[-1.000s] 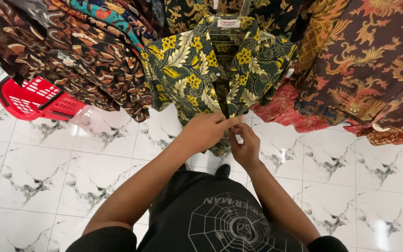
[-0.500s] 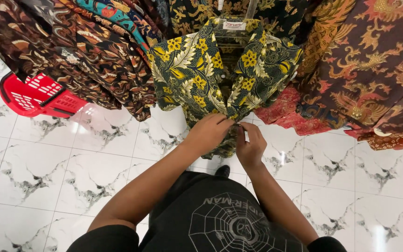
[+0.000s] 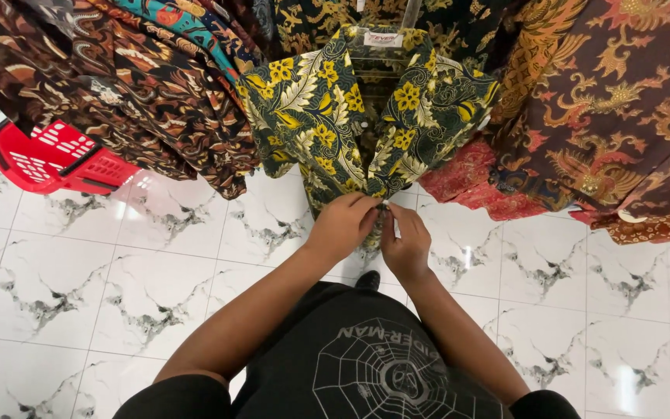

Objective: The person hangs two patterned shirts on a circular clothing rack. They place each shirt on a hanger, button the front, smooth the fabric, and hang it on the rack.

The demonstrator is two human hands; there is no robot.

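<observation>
Green-and-yellow floral shirt (image 3: 327, 124) hanging on the rack straight ahead, front open, long axis running down from the collar toward the hands. Two front edges converge low on the placket, directly above both hands and touching them — grip point sits at the lower end of the garment, with the rest of the shirt rising away up the frame. Left hand (image 3: 343, 226) closed in a pinch on the left front edge, fingertips curled tight over the fabric. Right hand (image 3: 406, 247) likewise pinched on the right front edge, thumb and forefinger pressed together at the same spot; whether a button sits between them cannot be told. Hands touching or nearly so — neither clearly nearer, both at the seam. Fabric: dark green ground, yellow flowers, pale leaf sprays, soft folds, lower hem hidden behind the hands. Around it: brown patterned shirts (image 3: 141, 93) to the left, rust and gold patterned shirts (image 3: 622, 116) to the right, all close-packed. Red plastic basket (image 3: 52, 159) on the white marbled floor tiles (image 3: 118, 295), well apart to the left.
</observation>
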